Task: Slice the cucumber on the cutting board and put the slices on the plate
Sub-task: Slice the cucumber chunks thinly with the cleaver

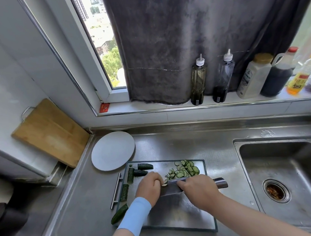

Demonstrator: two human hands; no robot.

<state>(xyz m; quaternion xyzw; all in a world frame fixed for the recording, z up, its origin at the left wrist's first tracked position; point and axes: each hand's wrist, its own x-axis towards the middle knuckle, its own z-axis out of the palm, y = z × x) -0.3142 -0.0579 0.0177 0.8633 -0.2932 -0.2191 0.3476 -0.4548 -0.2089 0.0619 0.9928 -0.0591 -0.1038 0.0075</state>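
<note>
On the steel surface (170, 146) lies a metal cutting board (174, 216) with a dark rim and a bar handle at its left edge. The left hand (149, 185), a pale blue sleeve at its wrist, is curled knuckles-up over a cucumber stub (164, 184). Only the stub's pale cut end shows at the fingertips, hard against the blade. The right hand (200, 193) is closed round the handle of a broad knife (170, 188), with the blade running left toward the other hand and the handle's end poking out on the far right side. A loose heap of slices (184, 170) sits on the far part of the board, just beyond the blade. Five dark green cucumber chunks (144, 166) lie along the board's left side, the nearest hanging over the rim. A white plate (113, 153) rests on the surface, touching the board's far left corner. A sink (280, 174) lies to the right, and a wooden board (49, 132) leans against the left wall. Bottles (198, 79) line the windowsill before a grey curtain (182, 35).
</note>
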